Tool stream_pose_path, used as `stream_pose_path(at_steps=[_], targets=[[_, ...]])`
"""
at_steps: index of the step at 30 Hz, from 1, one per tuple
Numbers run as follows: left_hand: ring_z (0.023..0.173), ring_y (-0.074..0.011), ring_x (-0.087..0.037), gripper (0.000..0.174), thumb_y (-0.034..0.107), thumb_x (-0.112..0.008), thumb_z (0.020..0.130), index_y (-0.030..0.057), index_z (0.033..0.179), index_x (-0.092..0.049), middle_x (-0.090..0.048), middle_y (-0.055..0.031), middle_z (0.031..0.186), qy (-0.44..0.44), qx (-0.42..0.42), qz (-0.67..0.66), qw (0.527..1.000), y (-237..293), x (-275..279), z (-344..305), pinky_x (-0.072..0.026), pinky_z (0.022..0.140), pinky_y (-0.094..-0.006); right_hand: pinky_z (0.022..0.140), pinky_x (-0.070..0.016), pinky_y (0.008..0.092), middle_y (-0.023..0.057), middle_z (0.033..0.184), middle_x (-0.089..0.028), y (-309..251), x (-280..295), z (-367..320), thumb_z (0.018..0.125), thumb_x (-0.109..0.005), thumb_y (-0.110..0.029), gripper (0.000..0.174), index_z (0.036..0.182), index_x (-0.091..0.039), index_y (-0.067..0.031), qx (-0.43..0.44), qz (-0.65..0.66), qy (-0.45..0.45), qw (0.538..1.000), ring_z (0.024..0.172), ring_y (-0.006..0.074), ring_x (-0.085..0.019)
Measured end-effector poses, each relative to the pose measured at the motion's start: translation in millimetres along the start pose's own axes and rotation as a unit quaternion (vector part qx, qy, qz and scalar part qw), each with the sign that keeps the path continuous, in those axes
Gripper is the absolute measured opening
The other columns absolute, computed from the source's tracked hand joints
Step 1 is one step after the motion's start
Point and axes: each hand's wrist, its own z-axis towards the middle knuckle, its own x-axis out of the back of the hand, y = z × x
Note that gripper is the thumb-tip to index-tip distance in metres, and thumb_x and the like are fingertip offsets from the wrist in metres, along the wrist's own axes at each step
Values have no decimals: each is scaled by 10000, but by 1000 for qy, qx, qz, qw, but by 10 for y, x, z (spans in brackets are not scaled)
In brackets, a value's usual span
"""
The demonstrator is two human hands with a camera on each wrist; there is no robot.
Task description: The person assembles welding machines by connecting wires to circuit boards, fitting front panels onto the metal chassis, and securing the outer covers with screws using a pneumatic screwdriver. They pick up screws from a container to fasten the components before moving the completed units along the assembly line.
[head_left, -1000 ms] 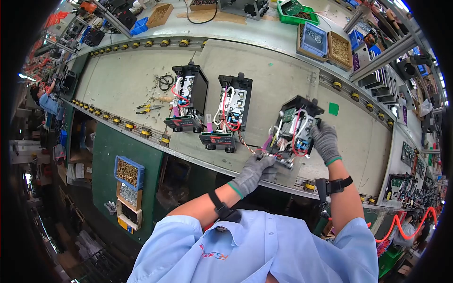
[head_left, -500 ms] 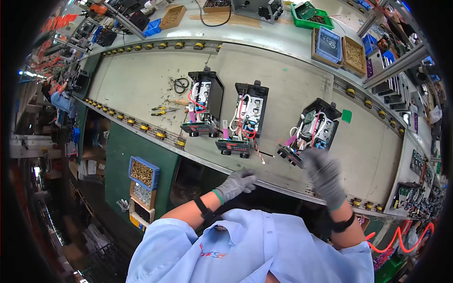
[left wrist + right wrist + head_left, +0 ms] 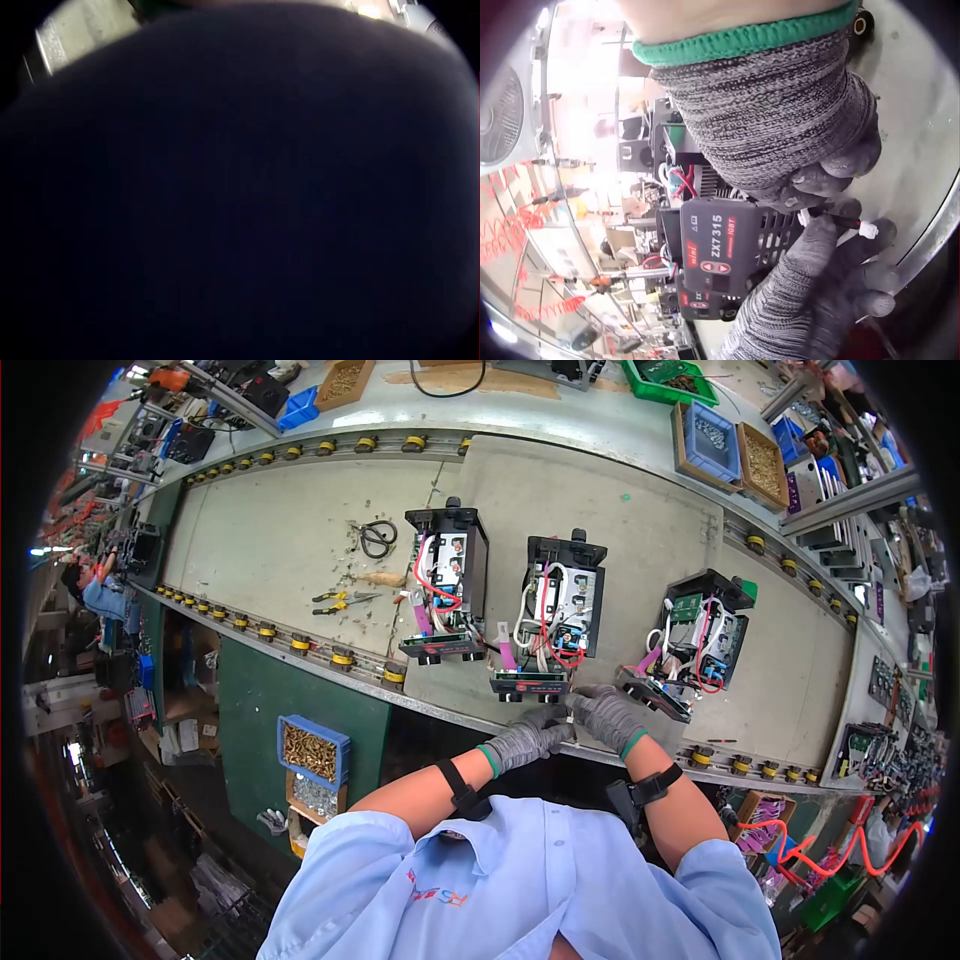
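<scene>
While right hand [image 3: 605,717] pinches wire [image 3: 841,221] (bench edge [image 3: 440,709]), left hand [image 3: 528,738] touches it.

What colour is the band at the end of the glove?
Green; the glove cuff shows best in the right wrist view.

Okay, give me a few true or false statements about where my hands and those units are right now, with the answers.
1. Three opened black units stand on the bench. True.
2. The right hand rests on the pliers. False: it works at the front panel of the middle unit, beside the left hand; the pliers lie untouched, left of all the units.
3. The right hand pinches a thin wire with a white tip. True, as the right wrist view shows.
4. The left wrist view shows the wire clearly. False: that view is almost wholly dark.
</scene>
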Motion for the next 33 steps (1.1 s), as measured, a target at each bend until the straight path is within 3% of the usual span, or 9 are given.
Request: stream_pose_path(at_steps=[2, 5, 12, 16, 18, 19, 26, 29, 33], targets=[[795, -140, -677, 446, 334, -590, 1018, 25, 1340, -572, -685, -72, 1001, -64, 25, -60, 996, 63, -2, -12, -584, 678, -283, 699, -515, 386, 98, 810, -702, -246, 113, -112, 937, -661, -356, 386, 988, -735, 20, -104, 116, -31, 987, 732, 226, -655], [771, -128, -669, 423, 364, -617, 1010, 33, 1274, -605, -674, -53, 952, -70, 59, -106, 990, 52, -31, -51, -577, 656, -269, 679, -509, 344, 46, 793, -670, -142, 111, -130, 964, -632, -314, 348, 992, -730, 20, -131, 142, -14, 981, 726, 159, -619], [740, -115, -647, 363, 367, -639, 999, 27, 1126, -652, -657, -25, 881, -66, 52, -80, 993, 162, -199, -160, -557, 623, -265, 626, -504, 345, 35, 778, -662, -75, 140, -147, 992, -626, -342, 363, 1018, -710, 11, -152, 270, -78, 947, 643, 165, -600], [682, -112, -615, 396, 411, -627, 1005, 19, 1055, -646, -637, -22, 850, -40, 80, -84, 992, 5, -219, -181, -532, 588, -264, 658, -535, 394, 105, 824, -717, 113, 33, -92, 1001, -597, -291, 296, 999, -691, -10, -56, 92, -13, 994, 705, 237, -686], [649, -112, -600, 390, 408, -619, 1009, 20, 1031, -651, -621, -16, 803, 0, 103, -26, 994, 11, -148, -299, -519, 573, -267, 716, -563, 442, 171, 886, -739, 170, -4, -103, 1003, -572, -253, 240, 1008, -699, -50, 15, -292, 132, 947, 799, 321, -722], [635, -106, -586, 408, 417, -616, 1006, 12, 1000, -658, -605, -20, 758, 22, 91, 3, 996, 142, -140, -419, -517, 582, -292, 758, -570, 482, 180, 918, -729, 15, 42, -130, 988, -575, -203, 178, 1033, -685, -71, -46, -335, 70, 938, 878, 379, -713], [786, -341, -699, 381, 373, -588, 1000, 6, 1026, -683, -703, -176, 830, 131, -77, 323, 934, 541, -251, -634, -547, 739, -438, 750, -577, 467, 132, 946, -699, -393, 260, -575, 858, -709, -212, 279, 1121, -678, -124, 336, -228, -8, 914, 868, 364, -705], [887, -415, -683, 369, 372, -585, 993, 22, 1038, -692, -709, -218, 883, 202, -150, 285, 925, 625, -283, -721, -539, 779, -477, 702, -557, 426, 117, 920, -695, -443, 358, -519, 826, -746, -150, 257, 1081, -728, -127, 347, -259, 24, 901, 809, 315, -690], [869, -399, -687, 415, 430, -593, 993, 31, 1024, -703, -705, -208, 870, 249, -63, 377, 890, 926, -254, -828, -534, 767, -493, 682, -546, 418, 115, 906, -691, -501, 360, -496, 818, -744, -117, 223, 1041, -738, -130, 345, -300, 74, 886, 818, 306, -692]])
